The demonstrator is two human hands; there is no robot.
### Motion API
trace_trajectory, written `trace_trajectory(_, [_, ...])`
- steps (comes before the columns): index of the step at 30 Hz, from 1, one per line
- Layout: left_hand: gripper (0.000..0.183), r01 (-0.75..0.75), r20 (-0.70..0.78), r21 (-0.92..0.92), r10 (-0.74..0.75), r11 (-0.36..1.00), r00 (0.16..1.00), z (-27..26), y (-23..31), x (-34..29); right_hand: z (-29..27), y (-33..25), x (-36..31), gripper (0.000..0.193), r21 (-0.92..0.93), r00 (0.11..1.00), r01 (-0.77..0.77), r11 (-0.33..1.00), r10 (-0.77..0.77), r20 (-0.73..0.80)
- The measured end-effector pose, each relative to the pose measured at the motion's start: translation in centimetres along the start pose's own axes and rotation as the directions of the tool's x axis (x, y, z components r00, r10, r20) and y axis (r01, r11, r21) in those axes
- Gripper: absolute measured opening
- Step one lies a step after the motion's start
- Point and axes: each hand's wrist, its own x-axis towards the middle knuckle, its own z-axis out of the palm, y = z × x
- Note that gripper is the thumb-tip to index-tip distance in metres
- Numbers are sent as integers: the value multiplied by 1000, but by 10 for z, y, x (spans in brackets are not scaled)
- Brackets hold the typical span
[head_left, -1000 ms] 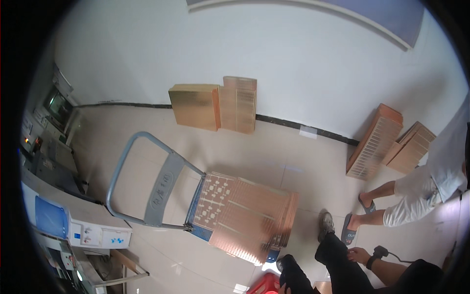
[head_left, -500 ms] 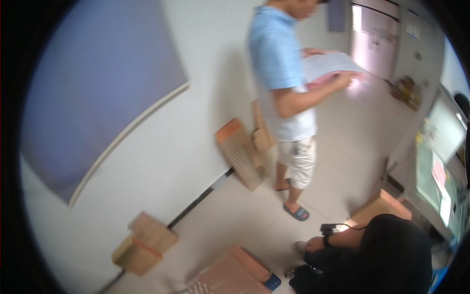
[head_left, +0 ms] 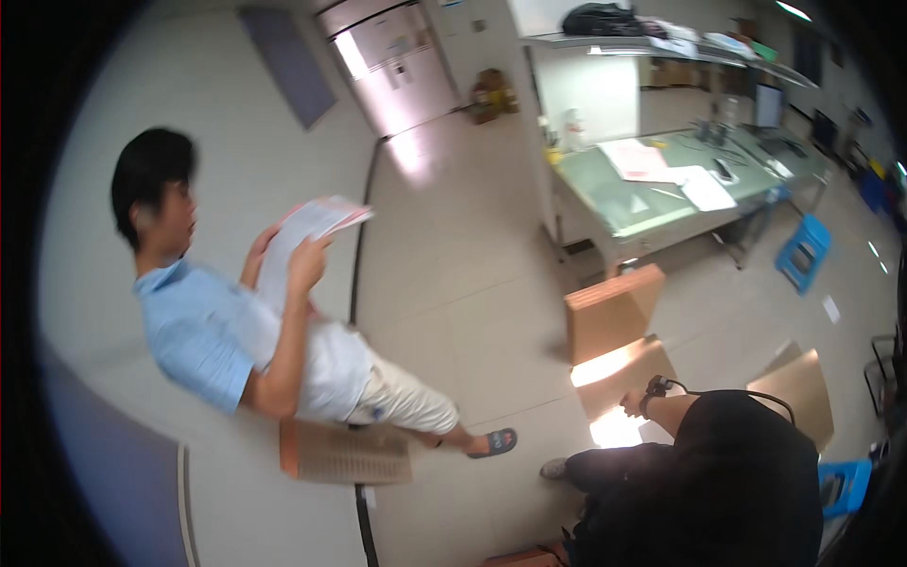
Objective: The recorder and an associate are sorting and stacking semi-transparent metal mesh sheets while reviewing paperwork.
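With nothing visibly lifted yet, a copper-coloured panel (head_left: 638, 367) lies on the floor (head_left: 491, 350) out from the tabletop's (head_left: 605, 194) nearest corner, near the person's right hand (head_left: 631, 404), its fingers seemingly half curled, any hold impossible to tell, the left hand unseen.

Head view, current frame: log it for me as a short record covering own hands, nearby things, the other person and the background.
Own hands: right hand blurred, holding nothing visible; left hand not in view
Nearest to right hand: copper-coloured panel, partly in bright glare; contact unclear
Beyond the panel: upright copper-coloured stack
Other person: co-worker at picture left, holding papers
Background: green-topped table bearing loose sheets; blue stool to its right
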Motion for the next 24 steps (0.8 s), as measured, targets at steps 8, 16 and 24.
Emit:
trace_trajectory(8, [35, 62, 19, 163, -66, 985, 998, 31, 32, -2, 38, 120, -44, 21, -507, 943, -216, 835, 314, 115])
trace_trajectory(16, [34, 100, -55, 232, -89, 968, 994, 51, 59, -30, 27, 43, -20, 30, 249, 997, -54, 967, 37, 72])
trace_trajectory(24, [46, -68, 89, 242, 48, 968, 995, 28, 20, 44, -20, -7, -65, 29, 581, 985, 40, 813, 66, -161])
